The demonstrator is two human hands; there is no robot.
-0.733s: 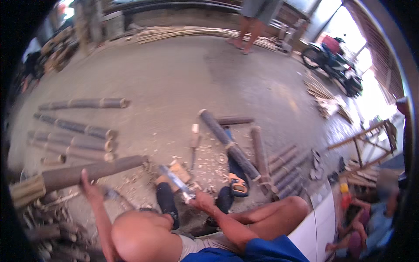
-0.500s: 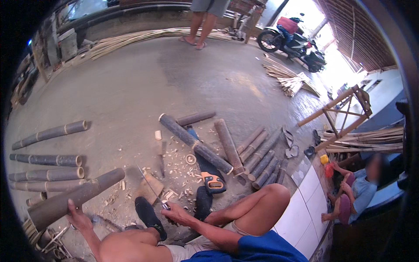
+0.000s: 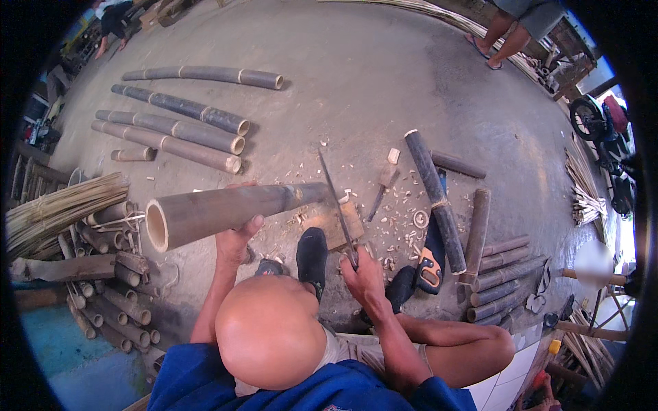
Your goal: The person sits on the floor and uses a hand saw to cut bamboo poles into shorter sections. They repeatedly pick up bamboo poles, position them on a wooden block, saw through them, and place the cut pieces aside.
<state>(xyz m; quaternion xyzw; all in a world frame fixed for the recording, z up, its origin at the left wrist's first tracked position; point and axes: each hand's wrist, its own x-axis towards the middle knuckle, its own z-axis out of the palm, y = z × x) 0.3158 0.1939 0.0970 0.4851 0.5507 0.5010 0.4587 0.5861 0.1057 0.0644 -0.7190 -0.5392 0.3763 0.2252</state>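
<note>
My left hand (image 3: pixel 238 236) is wrapped round a thick brown bamboo section (image 3: pixel 233 209), its hollow cut end facing left. The bamboo's other end comes up beside the long thin blade of a knife (image 3: pixel 334 188); whether they touch I cannot tell. My right hand (image 3: pixel 363 274) grips that knife by its handle, with the blade pointing up and away from me. Beneath the blade, a wooden block (image 3: pixel 351 225) lies on the floor near my dark shoe (image 3: pixel 312 257), with pale chips scattered around.
Several bamboo lengths (image 3: pixel 185 131) lie at the far left, and more (image 3: pixel 504 267) on the right. A saw with an orange handle (image 3: pixel 430 268) rests beside a dark bamboo pole (image 3: pixel 439 205). Bundled strips (image 3: pixel 68 205) and stacked tubes are at my left. A person's legs (image 3: pixel 507 34) stand far right.
The view has swung to the left. My left hand has brought the bamboo section from the left side to in front of me, so its end is now at the knife blade.
</note>
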